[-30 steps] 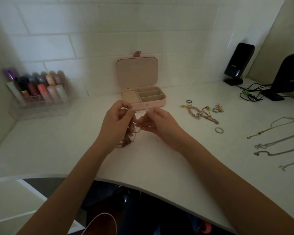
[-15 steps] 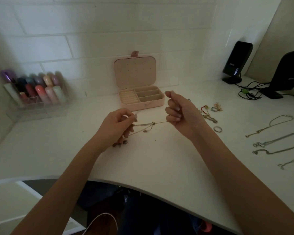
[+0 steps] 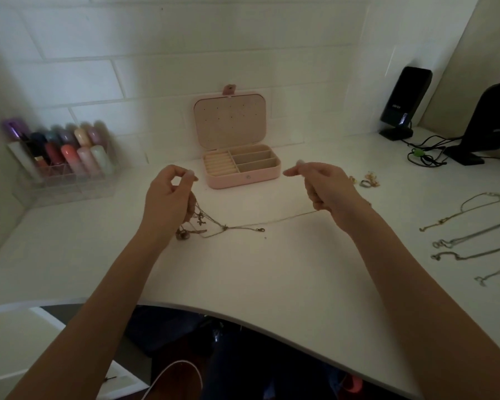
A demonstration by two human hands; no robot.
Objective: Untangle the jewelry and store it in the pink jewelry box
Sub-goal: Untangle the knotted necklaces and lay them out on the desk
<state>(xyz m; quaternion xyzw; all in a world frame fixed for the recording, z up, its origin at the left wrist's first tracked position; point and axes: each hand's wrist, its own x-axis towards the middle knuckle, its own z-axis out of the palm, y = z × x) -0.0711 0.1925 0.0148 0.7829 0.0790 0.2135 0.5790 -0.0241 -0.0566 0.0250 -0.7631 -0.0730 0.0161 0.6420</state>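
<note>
Holding tangled chains (image 3: 211,225) over white desk (image 3: 272,269), left hand (image 3: 168,202) gripping bunch, right hand (image 3: 326,187) fingers pinching one strand.

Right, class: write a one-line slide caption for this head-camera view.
Left hand and right hand stretch a knotted chain above the desk, before the open pink jewelry box.

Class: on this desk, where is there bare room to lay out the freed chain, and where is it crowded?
Bare: the wide patch of desk between the forearms, from the tangled chains to the front edge; also between the acrylic organizer and pink jewelry box. Crowded: the right side, with laid-out chains and rings.
</note>
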